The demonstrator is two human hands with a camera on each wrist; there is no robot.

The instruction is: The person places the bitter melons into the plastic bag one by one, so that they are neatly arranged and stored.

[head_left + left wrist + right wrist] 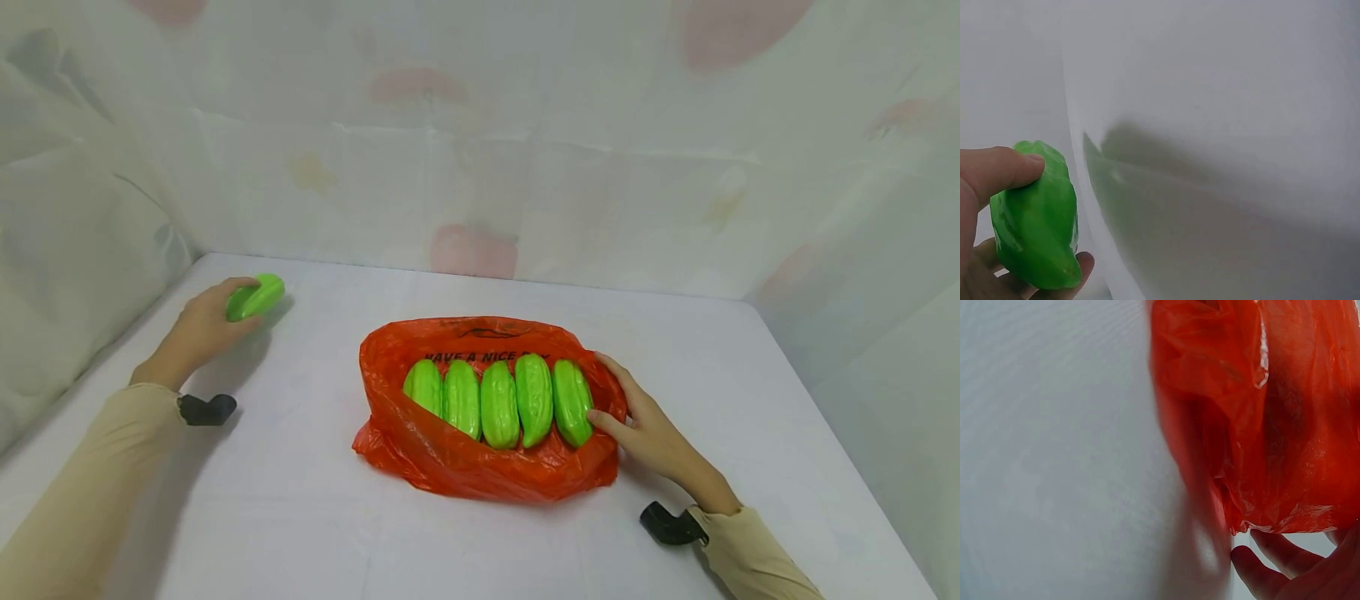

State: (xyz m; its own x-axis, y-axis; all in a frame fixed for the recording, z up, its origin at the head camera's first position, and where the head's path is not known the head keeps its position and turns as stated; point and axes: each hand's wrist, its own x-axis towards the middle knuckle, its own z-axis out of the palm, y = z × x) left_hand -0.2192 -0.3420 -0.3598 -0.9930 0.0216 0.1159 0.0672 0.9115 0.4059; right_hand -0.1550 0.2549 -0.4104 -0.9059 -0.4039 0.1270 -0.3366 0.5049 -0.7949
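Observation:
At the far left, my left hand (212,323) grips a glossy bright-green, ridged, elongated vegetable (258,297). In the left wrist view, the thumb lies over this green vegetable (1038,215) and the fingers curl beneath it; its narrow tip points down. A red plastic bag (480,471) lies mid-table with its mouth spread open. Several matching green vegetables (498,406) sit side by side inside. My right hand (651,429) holds the bag's right side, thumb at the inner edge by the rightmost vegetable and fingers outside. In the right wrist view, fingertips (1250,559) show by the red plastic.
A white-covered table (300,517) extends around the bag. Pale patterned sheeting (480,167) rises along the back and both sides. Black curved pieces (208,410) stick out at both sleeve cuffs.

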